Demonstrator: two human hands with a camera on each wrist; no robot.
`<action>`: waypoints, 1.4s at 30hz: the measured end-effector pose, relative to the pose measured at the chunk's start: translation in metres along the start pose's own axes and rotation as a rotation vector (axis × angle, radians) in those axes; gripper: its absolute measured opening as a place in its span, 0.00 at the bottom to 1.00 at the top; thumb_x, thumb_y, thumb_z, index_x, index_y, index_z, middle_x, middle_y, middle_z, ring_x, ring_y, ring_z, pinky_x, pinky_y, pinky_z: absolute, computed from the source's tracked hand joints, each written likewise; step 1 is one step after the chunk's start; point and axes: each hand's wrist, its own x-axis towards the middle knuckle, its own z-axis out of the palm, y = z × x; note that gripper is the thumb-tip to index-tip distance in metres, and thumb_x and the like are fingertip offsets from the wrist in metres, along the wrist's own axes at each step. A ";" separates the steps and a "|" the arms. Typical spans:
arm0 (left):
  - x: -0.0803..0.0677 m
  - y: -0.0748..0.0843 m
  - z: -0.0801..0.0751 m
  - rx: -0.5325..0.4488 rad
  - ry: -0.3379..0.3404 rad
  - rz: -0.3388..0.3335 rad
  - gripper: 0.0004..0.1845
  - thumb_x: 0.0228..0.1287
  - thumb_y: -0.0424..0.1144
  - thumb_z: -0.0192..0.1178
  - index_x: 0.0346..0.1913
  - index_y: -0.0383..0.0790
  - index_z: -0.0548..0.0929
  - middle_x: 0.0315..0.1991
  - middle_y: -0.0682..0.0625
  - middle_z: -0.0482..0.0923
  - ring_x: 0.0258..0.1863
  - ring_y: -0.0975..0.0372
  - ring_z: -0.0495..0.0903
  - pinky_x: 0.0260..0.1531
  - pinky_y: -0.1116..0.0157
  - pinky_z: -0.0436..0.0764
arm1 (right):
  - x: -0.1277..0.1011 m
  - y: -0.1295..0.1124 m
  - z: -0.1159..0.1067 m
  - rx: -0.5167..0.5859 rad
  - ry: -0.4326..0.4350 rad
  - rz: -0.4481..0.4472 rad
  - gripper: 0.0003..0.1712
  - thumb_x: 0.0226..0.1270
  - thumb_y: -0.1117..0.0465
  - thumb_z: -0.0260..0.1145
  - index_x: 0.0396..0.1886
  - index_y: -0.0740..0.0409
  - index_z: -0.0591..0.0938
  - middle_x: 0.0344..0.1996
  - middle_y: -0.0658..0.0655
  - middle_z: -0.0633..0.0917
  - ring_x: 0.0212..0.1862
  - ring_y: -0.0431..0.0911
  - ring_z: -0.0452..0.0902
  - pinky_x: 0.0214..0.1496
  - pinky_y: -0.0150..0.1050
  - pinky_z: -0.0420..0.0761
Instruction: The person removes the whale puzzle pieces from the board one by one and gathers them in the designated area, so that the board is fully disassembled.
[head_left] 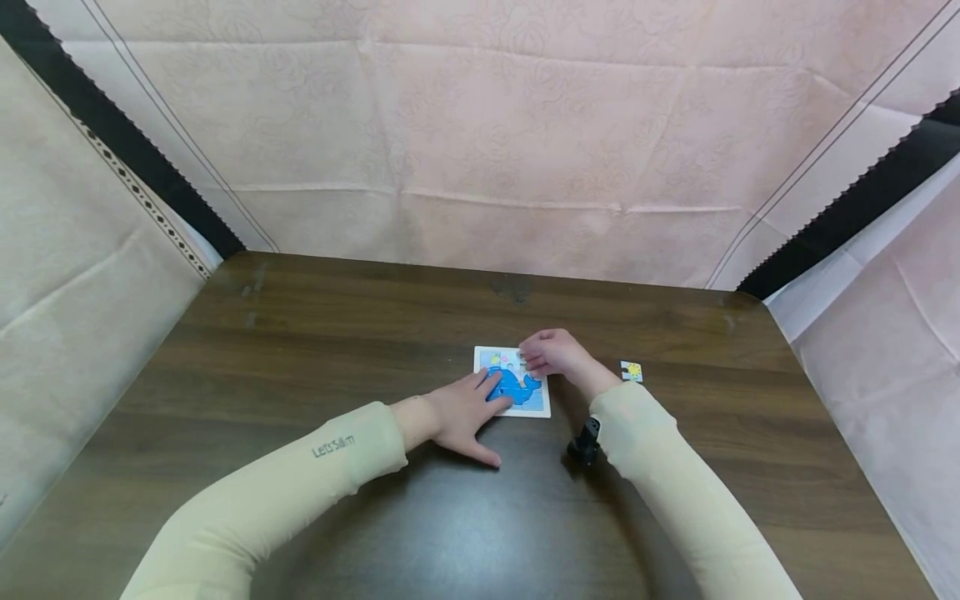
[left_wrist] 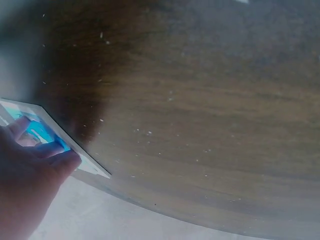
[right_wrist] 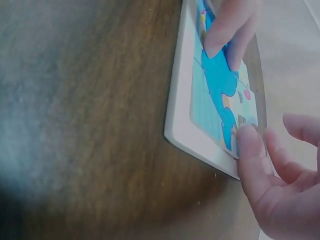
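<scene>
A white-framed picture puzzle (head_left: pixel 537 407) with a blue whale lies on the brown table. My left hand (head_left: pixel 463 415) rests on its left part with fingers spread, the fingertips on the whale. At the puzzle's upper right corner is my right hand (head_left: pixel 558 355), its fingers bent. In the right wrist view, the thumb and fingertips of the right hand (right_wrist: pixel 280 175) touch that corner, beside a small greyish gap in the picture; whether they pinch a piece is hidden. A loose puzzle piece (head_left: pixel 632 371) with a yellow sun lies to the right, near the right wrist.
The dark wood table (head_left: pixel 337 333) extends around the puzzle. Pale cloth (head_left: pixel 525 150) hangs behind its far edge and at both sides. A small black device (head_left: pixel 584 443) sits at the right wrist.
</scene>
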 end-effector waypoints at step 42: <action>0.005 -0.006 -0.002 -0.012 0.000 0.003 0.47 0.51 0.74 0.49 0.72 0.56 0.53 0.75 0.45 0.42 0.75 0.48 0.43 0.69 0.51 0.59 | 0.002 -0.003 0.008 -0.093 0.079 0.031 0.13 0.64 0.61 0.62 0.47 0.61 0.81 0.41 0.60 0.82 0.33 0.45 0.80 0.44 0.34 0.83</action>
